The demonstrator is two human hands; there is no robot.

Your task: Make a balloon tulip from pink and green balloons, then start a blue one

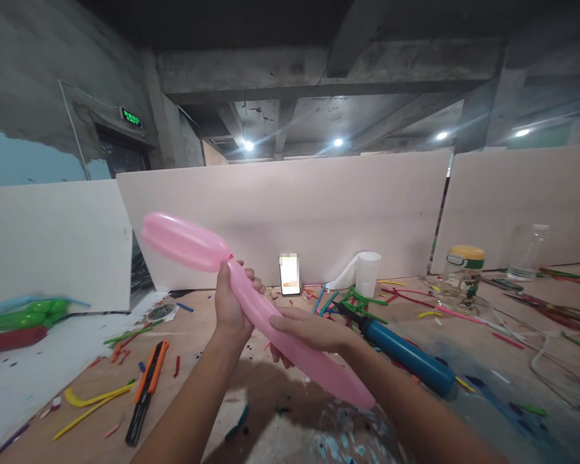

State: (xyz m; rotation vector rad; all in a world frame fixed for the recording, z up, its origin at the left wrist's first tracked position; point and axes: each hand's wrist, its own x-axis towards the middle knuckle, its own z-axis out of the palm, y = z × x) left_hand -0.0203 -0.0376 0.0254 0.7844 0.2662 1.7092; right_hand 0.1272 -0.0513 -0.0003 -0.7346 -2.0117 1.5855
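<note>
A long pink balloon [256,308] slants across the middle of the view, above the table. Near its upper left it is twisted, with a folded double section [186,241] beyond the twist. My left hand [234,299] is closed round the balloon just below that twist, thumb on the near side. Farther down the length, my right hand [309,330] grips the balloon with fingers wrapped about it; some fingertips are hidden behind. The balloon's tapered end [362,394] points to the lower right, past my right wrist.
A blue hand pump [406,354] lies right of my hands. Behind stand a lit phone [290,274], a paper roll [368,274] and a yellow-lidded jar [463,277]. An orange-black cutter [147,393] and balloon scraps lie left, with green balloons [29,316] beyond. White panels [290,219] border the back.
</note>
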